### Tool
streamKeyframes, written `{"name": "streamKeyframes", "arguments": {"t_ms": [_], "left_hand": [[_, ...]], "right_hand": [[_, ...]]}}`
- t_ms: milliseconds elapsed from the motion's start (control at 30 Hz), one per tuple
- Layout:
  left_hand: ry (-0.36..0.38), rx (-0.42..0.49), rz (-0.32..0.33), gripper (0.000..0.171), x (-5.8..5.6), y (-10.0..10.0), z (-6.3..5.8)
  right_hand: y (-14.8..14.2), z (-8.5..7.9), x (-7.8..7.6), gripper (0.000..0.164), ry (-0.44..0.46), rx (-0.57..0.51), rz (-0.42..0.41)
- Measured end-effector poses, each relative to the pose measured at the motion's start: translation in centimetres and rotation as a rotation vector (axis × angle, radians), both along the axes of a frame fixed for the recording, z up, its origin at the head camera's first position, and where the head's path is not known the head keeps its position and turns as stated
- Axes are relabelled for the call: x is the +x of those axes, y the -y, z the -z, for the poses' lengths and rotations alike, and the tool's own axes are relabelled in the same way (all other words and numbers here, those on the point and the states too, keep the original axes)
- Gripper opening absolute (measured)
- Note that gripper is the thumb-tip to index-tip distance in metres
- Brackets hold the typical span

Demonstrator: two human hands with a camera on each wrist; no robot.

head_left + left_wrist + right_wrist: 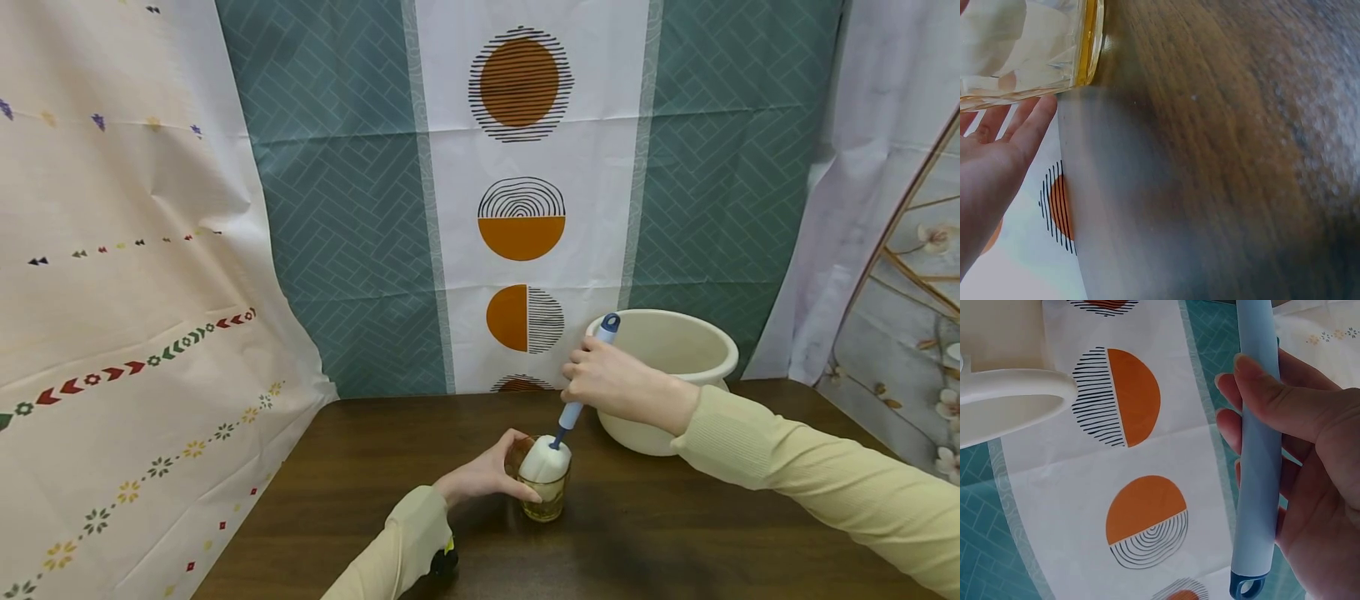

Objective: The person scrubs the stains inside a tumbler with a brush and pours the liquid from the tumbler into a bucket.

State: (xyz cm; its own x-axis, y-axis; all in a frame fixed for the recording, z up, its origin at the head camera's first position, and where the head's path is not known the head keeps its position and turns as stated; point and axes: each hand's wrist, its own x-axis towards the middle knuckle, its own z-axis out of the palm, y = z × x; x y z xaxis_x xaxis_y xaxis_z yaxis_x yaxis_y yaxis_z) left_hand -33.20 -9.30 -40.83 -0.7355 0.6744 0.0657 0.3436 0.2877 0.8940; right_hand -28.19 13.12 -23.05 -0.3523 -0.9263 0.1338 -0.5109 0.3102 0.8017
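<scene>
Glass (547, 503), one, in left hand (489, 475); one blue-handled sponge brush (1259, 478) in right hand (611, 380).

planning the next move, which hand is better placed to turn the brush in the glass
Probably the right hand: it grips the blue handle, whose white head is partly inside the glass; the left hand holds the glass.

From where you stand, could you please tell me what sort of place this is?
Probably a makeshift tabletop workspace indoors: patterned cloths hang behind and beside a brown table, with a cream tub on it.
</scene>
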Motion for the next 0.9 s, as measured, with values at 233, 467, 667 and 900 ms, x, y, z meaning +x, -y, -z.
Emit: {"name": "streamKeyframes", "arguments": {"t_ms": [233, 467, 667, 900], "left_hand": [[0.013, -0.015, -0.022, 0.070, 0.1, -0.1, 0.0], [0.020, -0.007, -0.013, 0.070, -0.1, 0.0, 0.0], [0.016, -0.012, -0.013, 0.068, -0.1, 0.0, 0.0], [0.004, -0.019, -0.011, 0.067, -0.3, -0.1, 0.1]], "right_hand": [[0.5, -0.2, 0.0, 0.019, -0.001, -0.004, 0.015], [0.9, -0.2, -0.1, 0.016, 0.006, -0.017, 0.060], [1.1, 0.0, -0.3, 0.015, 0.002, -0.015, 0.079], [1.2, 0.3, -0.4, 0.013, -0.014, 0.001, 0.111]]}}
